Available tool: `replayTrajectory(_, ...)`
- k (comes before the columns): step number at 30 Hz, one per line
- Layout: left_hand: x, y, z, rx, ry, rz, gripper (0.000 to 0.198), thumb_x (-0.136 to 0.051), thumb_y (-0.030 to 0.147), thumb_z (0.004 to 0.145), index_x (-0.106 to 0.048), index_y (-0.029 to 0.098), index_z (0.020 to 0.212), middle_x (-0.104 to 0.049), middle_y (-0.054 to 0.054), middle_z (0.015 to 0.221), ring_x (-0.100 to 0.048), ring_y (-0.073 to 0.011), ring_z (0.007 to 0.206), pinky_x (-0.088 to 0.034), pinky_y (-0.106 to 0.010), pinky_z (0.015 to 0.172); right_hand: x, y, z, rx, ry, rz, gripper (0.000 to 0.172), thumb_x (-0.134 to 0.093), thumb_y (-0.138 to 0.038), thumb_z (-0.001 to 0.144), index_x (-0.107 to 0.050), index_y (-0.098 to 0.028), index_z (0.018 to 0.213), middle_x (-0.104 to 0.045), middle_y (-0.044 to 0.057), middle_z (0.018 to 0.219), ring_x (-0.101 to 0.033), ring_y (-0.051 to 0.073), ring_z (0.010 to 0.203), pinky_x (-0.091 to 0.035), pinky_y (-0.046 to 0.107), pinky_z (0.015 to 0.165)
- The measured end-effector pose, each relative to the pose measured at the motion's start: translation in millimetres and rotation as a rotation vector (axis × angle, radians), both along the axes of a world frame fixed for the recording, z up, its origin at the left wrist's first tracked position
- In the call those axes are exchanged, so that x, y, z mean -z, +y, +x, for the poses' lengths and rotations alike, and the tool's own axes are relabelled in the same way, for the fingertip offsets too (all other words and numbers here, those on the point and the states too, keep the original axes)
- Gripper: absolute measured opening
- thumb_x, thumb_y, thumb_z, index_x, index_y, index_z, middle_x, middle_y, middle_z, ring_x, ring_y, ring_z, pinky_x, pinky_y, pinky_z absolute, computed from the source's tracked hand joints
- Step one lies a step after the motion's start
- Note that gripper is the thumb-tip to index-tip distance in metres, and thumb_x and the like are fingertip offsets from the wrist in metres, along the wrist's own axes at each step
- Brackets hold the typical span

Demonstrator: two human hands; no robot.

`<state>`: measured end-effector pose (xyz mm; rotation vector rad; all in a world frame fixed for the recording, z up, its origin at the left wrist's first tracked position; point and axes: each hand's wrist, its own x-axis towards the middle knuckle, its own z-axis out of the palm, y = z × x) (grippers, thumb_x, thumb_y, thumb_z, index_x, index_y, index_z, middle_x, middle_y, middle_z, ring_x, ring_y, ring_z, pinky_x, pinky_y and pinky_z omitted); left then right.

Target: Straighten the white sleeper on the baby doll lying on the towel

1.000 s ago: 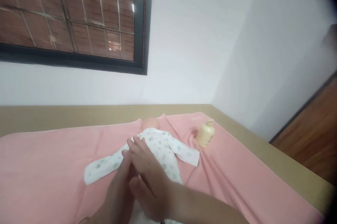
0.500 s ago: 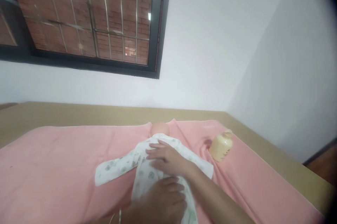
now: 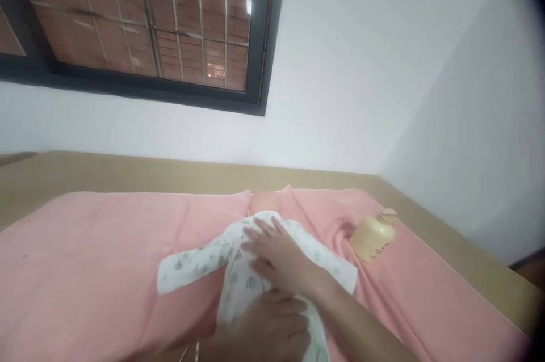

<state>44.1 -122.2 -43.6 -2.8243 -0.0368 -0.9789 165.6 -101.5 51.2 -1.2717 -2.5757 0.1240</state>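
A small doll-like figure lies on a pink blanket [image 3: 110, 237], with only its smooth round head [image 3: 264, 202] showing bare. White baby clothes [image 3: 191, 265] with a pale green and grey print cover it, both sleeves spread out sideways. My right hand [image 3: 276, 251] rests on the chest of the clothes with its fingers apart. Lower down, my left hand [image 3: 272, 325] lies across the belly, its fingers loosely bent and side by side. It wears a thin bracelet at the wrist. My hands and arms hide much of the clothes' front.
A cream baby bottle [image 3: 372, 239] lies tilted on the blanket at the right. Beneath the blanket is a tan surface [image 3: 162, 169] that reaches the white wall [image 3: 332, 95]. A dark-framed window [image 3: 170, 27] with bars is at the upper left.
The view has shifted, so the scene sits slightly higher and further right. My right hand's fingers are spread more on the chest. My left hand stays on the belly.
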Motion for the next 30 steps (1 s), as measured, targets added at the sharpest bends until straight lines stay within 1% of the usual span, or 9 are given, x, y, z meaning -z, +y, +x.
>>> replayTrajectory(3, -4.2, -3.5, -2.7, 0.029, -0.005, -0.083, 0.022, -0.048, 0.013, 0.086, -0.054, 0.018, 0.065, -0.059, 0.000, 0.069, -0.055, -0.0136, 0.085, -0.041, -0.031, 0.091, 9.9, 3.5, 0.1, 0.276, 0.031, 0.008, 0.054, -0.032, -0.043, 0.096, -0.031, -0.020, 0.145, -0.024, 0.009, 0.151, -0.014, 0.028, 0.140, -0.017, 0.052, 0.112)
replayTrajectory(5, -9.2, -4.2, -5.1, 0.037, 0.039, -0.078, 0.024, -0.047, 0.011, 0.086, -0.054, 0.019, 0.064, -0.059, 0.000, 0.068, -0.054, -0.0131, 0.081, -0.043, -0.030, 0.087, 13.3, -1.2, -0.7, 0.342, 0.026, 0.020, 0.059, -0.031, -0.044, 0.096, -0.026, -0.014, 0.146, -0.018, 0.013, 0.152, -0.012, 0.030, 0.140, -0.021, 0.052, 0.111)
replayTrajectory(9, -22.6, -4.2, -10.8, 0.029, 0.140, -0.074, 0.023, -0.046, 0.013, 0.087, -0.057, 0.021, 0.067, -0.061, 0.000, 0.070, -0.054, -0.0133, 0.076, -0.045, -0.029, 0.080, 8.3, -4.7, 0.8, 0.023, -0.021, 0.009, 0.045, -0.037, -0.035, 0.095, -0.038, -0.032, 0.141, -0.025, -0.002, 0.151, -0.009, 0.026, 0.141, -0.013, 0.053, 0.114)
replayTrajectory(11, -29.6, -5.3, -13.4, 0.025, 0.147, -0.090, 0.022, -0.046, 0.016, 0.088, -0.057, 0.021, 0.069, -0.061, 0.000, 0.072, -0.054, -0.0131, 0.079, -0.044, -0.029, 0.085, 7.9, -0.7, 3.0, 0.004, -0.013, 0.002, 0.045, -0.035, -0.033, 0.096, -0.039, -0.033, 0.140, -0.029, -0.003, 0.150, -0.013, 0.023, 0.141, -0.011, 0.052, 0.114)
replayTrajectory(15, -37.2, -10.2, -17.3, 0.020, 0.138, -0.113, 0.025, -0.044, 0.013, 0.088, -0.059, 0.021, 0.069, -0.062, 0.000, 0.073, -0.054, -0.0125, 0.079, -0.042, -0.028, 0.088, 16.1, -8.4, 0.0, 0.404, 0.026, 0.003, 0.063, -0.033, -0.047, 0.094, -0.027, -0.013, 0.146, -0.026, 0.014, 0.150, -0.020, 0.032, 0.138, -0.026, 0.055, 0.108)
replayTrajectory(17, -36.4, -12.7, -18.4, 0.005, 0.133, -0.119, 0.025, -0.043, 0.010, 0.087, -0.060, 0.020, 0.071, -0.063, -0.001, 0.076, -0.054, -0.0139, 0.080, -0.042, -0.030, 0.086, 17.6, -17.9, -4.5, 0.477, -0.007, -0.028, 0.062, -0.034, -0.046, 0.094, -0.030, -0.012, 0.145, -0.027, 0.016, 0.149, -0.022, 0.035, 0.137, -0.029, 0.055, 0.105)
replayTrajectory(22, -28.2, -13.7, -15.0, 0.005, 0.138, -0.145, 0.017, -0.048, 0.016, 0.085, -0.057, 0.017, 0.071, -0.061, -0.003, 0.077, -0.054, -0.0150, 0.082, -0.043, -0.032, 0.087, 9.1, -8.8, -1.6, 0.190, -0.072, -0.076, 0.049, -0.029, -0.043, 0.096, -0.032, -0.031, 0.144, -0.011, -0.001, 0.155, -0.002, 0.028, 0.142, -0.013, 0.052, 0.113)
replayTrajectory(27, -24.8, -12.1, -11.0, 0.006, 0.147, -0.151, 0.015, -0.050, 0.016, 0.083, -0.051, 0.017, 0.068, -0.059, -0.002, 0.074, -0.053, -0.0147, 0.081, -0.042, -0.034, 0.090, 8.5, -5.1, 8.7, 0.245, -0.061, -0.084, 0.067, -0.028, -0.050, 0.095, -0.015, -0.013, 0.149, -0.006, 0.010, 0.155, 0.000, 0.027, 0.142, -0.016, 0.047, 0.114)
replayTrajectory(30, -32.2, -12.8, -13.3, -0.006, 0.151, -0.149, 0.011, -0.049, 0.013, 0.079, -0.051, 0.017, 0.069, -0.058, -0.002, 0.073, -0.052, -0.0149, 0.076, -0.044, -0.033, 0.082, 8.9, -9.4, 8.6, 0.125, -0.085, -0.035, 0.059, -0.036, -0.042, 0.095, -0.023, -0.019, 0.148, -0.009, 0.005, 0.155, 0.002, 0.028, 0.141, -0.014, 0.049, 0.114)
